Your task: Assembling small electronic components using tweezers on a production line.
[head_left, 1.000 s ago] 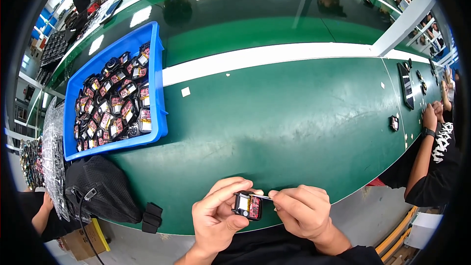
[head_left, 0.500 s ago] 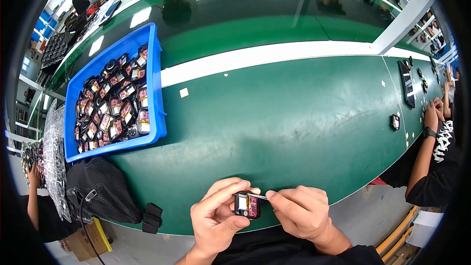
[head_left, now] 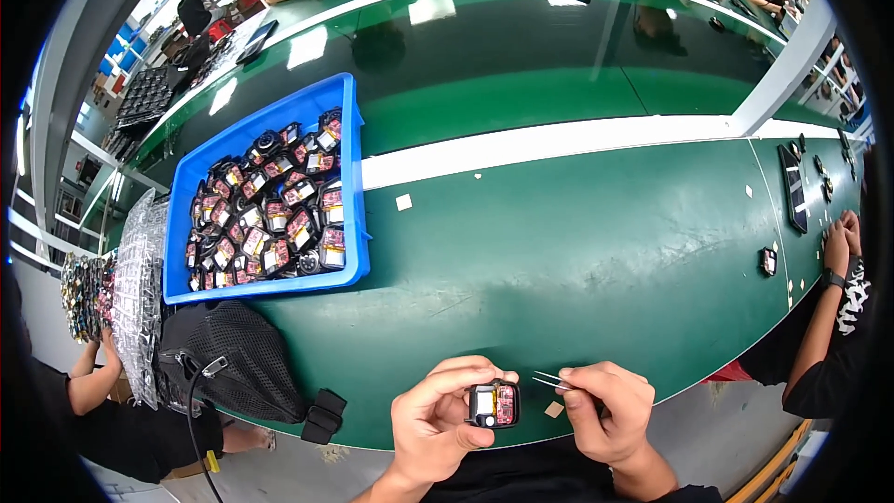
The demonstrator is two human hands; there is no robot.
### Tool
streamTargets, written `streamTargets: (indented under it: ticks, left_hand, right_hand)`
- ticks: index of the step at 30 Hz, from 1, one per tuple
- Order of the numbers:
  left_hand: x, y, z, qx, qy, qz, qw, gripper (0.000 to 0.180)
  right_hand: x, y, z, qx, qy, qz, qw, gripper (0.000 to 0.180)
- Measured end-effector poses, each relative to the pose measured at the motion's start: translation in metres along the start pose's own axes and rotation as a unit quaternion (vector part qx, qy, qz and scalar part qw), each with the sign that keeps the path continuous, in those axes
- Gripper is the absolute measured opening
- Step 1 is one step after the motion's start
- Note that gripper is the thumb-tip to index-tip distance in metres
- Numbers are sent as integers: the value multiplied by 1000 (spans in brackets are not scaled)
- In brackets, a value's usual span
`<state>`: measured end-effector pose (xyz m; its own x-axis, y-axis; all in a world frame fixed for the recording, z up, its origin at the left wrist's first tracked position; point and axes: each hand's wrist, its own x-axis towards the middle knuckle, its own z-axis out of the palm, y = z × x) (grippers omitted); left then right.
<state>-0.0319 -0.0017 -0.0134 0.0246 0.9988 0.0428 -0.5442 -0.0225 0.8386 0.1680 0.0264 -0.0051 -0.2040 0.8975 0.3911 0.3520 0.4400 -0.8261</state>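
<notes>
My left hand [head_left: 424, 424] is closed around the edges of a small black device housing [head_left: 494, 404]. Its open face points up, baring a white block, yellow tape and a red circuit board. To the right of it, my right hand [head_left: 610, 414] pinches a pair of thin metal tweezers [head_left: 547, 379]. Their two tips are spread, aimed left at the housing and apart from it. A small tan square [head_left: 554, 409] lies on the green table just below the tweezers, beside my right fingers.
A blue bin [head_left: 357, 214] at the left holds many similar housings. Near it lie a black mesh bag [head_left: 233, 354], a black strap piece [head_left: 323, 417] and clear plastic wrap [head_left: 140, 307]. One housing [head_left: 767, 261] sits at the right, near a co-worker's arm [head_left: 819, 317].
The tweezers have drawn back to the right, off the housing, and their tips have parted. The tan square now shows beside my right hand. The whole view has shifted, scenery sliding right and down.
</notes>
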Motion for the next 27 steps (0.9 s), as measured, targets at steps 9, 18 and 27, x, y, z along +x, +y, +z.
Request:
streamTargets:
  ticks: [9, 18, 27]
  left_hand:
    - [24, 49, -19, 145, 99, 110, 978, 75]
    - [51, 95, -59, 302, 160, 231, 911, 63]
    - [77, 92, -65, 387, 190, 203, 879, 38]
  right_hand:
    - [-2, -9, 2, 1, 37, 3, 999, 13]
    - [0, -10, 1, 6, 31, -10, 999, 13]
    - [-3, -9, -12, 34, 37, 18, 999, 17]
